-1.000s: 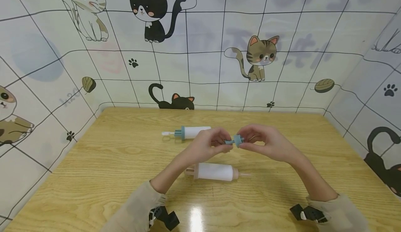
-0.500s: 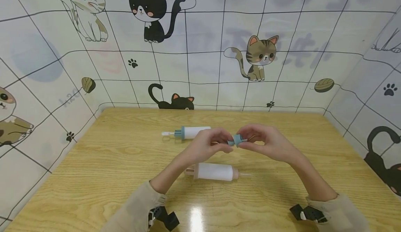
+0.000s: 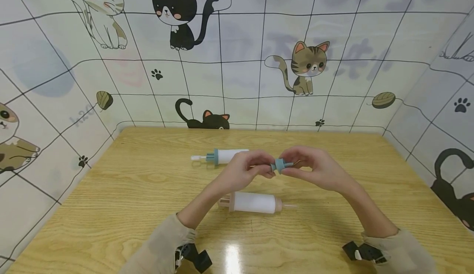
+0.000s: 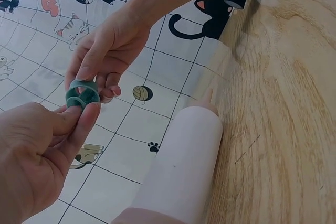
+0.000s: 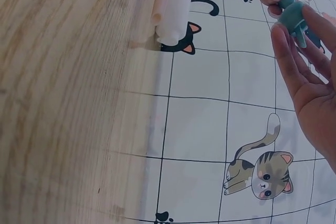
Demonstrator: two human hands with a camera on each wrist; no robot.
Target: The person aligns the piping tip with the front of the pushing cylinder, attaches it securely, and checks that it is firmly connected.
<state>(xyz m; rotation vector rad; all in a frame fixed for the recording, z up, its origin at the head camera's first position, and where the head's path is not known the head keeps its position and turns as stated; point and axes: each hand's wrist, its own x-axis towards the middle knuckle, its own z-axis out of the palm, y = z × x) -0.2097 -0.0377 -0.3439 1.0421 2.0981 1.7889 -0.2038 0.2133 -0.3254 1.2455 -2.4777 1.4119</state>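
Note:
Over the middle of the table, my left hand (image 3: 246,169) and right hand (image 3: 314,168) meet around a small teal part. Between my right thumb and fingers is a teal nozzle cap (image 3: 279,165), its thin spout pointing right. A smaller teal insert (image 5: 286,1), partly hidden by my fingers, is pinched in my left hand against the cap's left side. In the left wrist view the cap's hollow round side shows. Below the hands lies a white tube with pink ends (image 3: 254,203) and a clear thin tip. Another white tube with a teal collar (image 3: 232,156) lies behind my left hand.
The wooden table (image 3: 129,200) reaches back to a cat-printed sheet (image 3: 240,80), which also rises at both sides. A white plunger end (image 3: 197,158) sticks out left of the far tube. Black wrist cameras (image 3: 194,256) sit on both sleeves.
The teal insert and its stem have gone further into the cap, and the gap between them has closed. More of the spout now shows on the right. Both arms stay nearly still.

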